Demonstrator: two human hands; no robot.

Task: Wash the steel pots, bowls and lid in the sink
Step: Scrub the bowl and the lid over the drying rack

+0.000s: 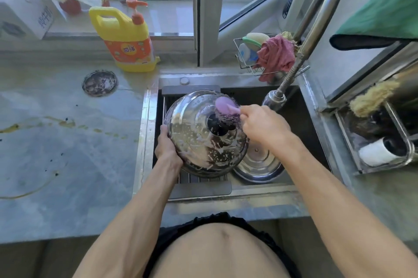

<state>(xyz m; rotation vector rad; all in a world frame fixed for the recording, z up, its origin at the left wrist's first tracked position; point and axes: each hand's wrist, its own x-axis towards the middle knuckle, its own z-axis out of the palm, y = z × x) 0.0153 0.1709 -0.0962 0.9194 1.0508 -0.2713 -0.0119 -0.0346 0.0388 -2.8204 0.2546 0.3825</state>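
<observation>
A large steel lid (194, 139) with a black knob, streaked with suds, is tilted up over the left side of the sink (300, 119). My left hand (166, 144) grips the lid's left rim. My right hand (262, 125) holds a purple-handled scrubber (224, 108) whose dark wire pad presses on the lid beside the knob. A steel bowl (257, 164) lies in the sink bottom, partly hidden under the lid and my right forearm.
A spring-neck faucet (276, 99) hangs over the sink's right. A yellow detergent bottle (126, 38) stands on the wet, stained counter (67, 142). A wire rack with sponges and a pink cloth (274, 56) sits behind the sink. A tray with brushes (380, 139) lies right.
</observation>
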